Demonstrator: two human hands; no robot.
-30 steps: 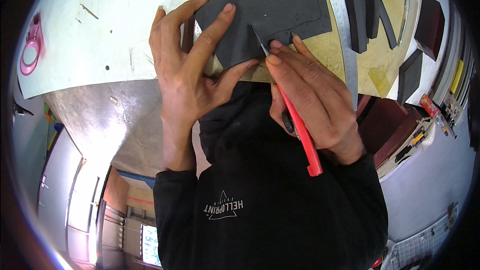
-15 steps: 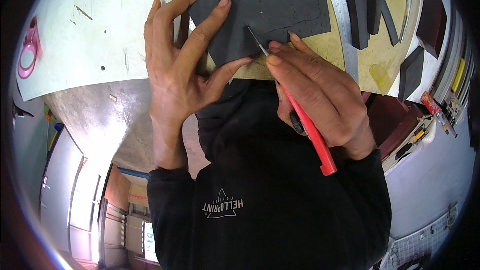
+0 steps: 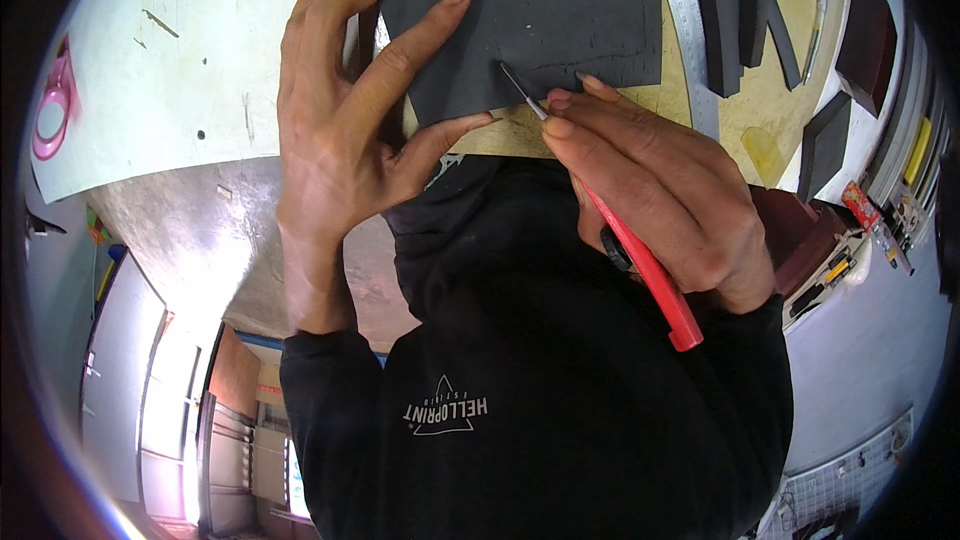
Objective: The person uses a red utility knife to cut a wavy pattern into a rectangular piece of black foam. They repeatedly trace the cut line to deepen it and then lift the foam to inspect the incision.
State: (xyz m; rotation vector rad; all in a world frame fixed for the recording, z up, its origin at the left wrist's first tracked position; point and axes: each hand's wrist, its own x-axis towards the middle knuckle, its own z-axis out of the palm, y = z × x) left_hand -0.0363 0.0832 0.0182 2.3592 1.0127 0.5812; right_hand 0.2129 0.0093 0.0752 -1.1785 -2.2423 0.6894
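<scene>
A dark grey foam sheet (image 3: 560, 10) lies at the table's near edge, with thin lines across its right half. My left hand (image 3: 350, 110) grips its left end, fingers over the top and thumb along the near edge. In my right hand (image 3: 660, 180) is a red utility knife (image 3: 645, 260), its handle pointing back toward my body. The narrow blade's tip touches the sheet near its middle, at the left end of a line. My right fingertips rest by the sheet's near edge. The underside of the sheet is hidden.
Right of the sheet lies a metal ruler (image 3: 690, 30), with dark foam strips (image 3: 735, 10) beyond it. A yellow translucent piece (image 3: 763, 155) and dark blocks (image 3: 865, 45) are farther right. A pink tape dispenser (image 3: 52, 115) sits at the far left of the white tabletop (image 3: 220, 50).
The sheet has turned slightly clockwise, its right end now nearer me. My left hand has shifted a little left, and my right hand with the knife a little right.
</scene>
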